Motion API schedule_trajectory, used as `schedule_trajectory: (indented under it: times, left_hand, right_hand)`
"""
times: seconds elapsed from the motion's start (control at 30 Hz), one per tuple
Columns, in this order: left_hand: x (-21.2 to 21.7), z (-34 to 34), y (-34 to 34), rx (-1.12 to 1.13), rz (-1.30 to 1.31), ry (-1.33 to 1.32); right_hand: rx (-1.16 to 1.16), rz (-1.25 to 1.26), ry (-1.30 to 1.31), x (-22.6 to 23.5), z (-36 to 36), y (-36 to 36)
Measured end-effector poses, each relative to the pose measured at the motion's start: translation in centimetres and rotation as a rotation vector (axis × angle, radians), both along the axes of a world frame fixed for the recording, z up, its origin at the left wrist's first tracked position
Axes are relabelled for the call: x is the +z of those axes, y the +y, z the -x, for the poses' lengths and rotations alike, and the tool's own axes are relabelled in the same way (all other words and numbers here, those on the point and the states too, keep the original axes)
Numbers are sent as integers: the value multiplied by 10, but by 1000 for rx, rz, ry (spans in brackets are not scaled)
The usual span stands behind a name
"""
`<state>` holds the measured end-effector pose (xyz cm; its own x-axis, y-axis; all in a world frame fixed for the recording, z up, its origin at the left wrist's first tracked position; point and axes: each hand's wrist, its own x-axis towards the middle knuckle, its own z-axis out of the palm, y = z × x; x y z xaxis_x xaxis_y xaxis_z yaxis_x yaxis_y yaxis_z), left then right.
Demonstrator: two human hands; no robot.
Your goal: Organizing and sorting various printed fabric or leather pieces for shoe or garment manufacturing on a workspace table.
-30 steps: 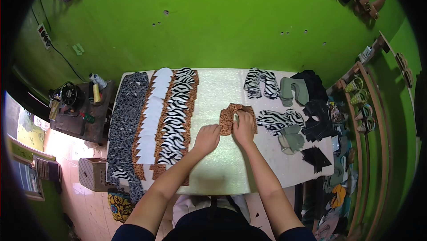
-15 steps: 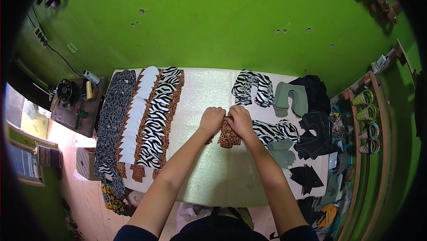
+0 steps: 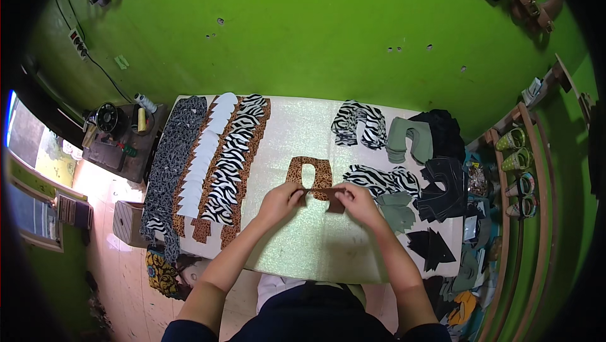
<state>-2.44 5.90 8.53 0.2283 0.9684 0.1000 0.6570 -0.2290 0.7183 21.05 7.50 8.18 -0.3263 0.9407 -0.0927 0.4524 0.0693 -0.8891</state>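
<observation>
Both my hands are over the middle of the pale table, pinching a brown leopard-patterned cut piece between them. My left hand (image 3: 281, 204) has thumb and fingers closed at its left end. My right hand (image 3: 357, 202) grips the other end, where a plain brown underside (image 3: 334, 202) shows. Just beyond my hands, an arch-shaped leopard-patterned piece (image 3: 309, 163) with a rounded opening lies on the table. Whether the two pieces are joined is hard to make out. Zebra-patterned pieces (image 3: 369, 180) lie close to my right hand, beside green-grey ones (image 3: 398, 210).
Overlapping rows of grey-patterned (image 3: 177, 152), white (image 3: 196, 171) and zebra (image 3: 226, 165) pieces run along the table's left. Zebra (image 3: 344, 124), green-grey (image 3: 399, 140) and black pieces (image 3: 442, 190) sit on the right. A wooden rack (image 3: 541, 216) with sandals stands beyond. A side table (image 3: 148, 137) holds spools.
My hands have moved nearer to me and apart. The bunched leopard-patterned material between them is spread out, and the arch-shaped piece shows on the table. The view has shifted slightly.
</observation>
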Motion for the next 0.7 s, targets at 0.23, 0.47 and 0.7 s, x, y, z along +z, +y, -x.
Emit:
schedule_trajectory:
  times: [0.23,0.47,0.7]
  left_hand:
    - [-34,-17,-21,-51,408,-100]
    - [-56,-38,-17,-12,-46,259]
    - [-52,-93,16,-161,-85,200]
  right_hand:
    - [-116,167,256,-82,-12,-45]
    - [-373,-270,-196,-65,-27,-35]
    - [-577,-334,-474,-57,-71,20]
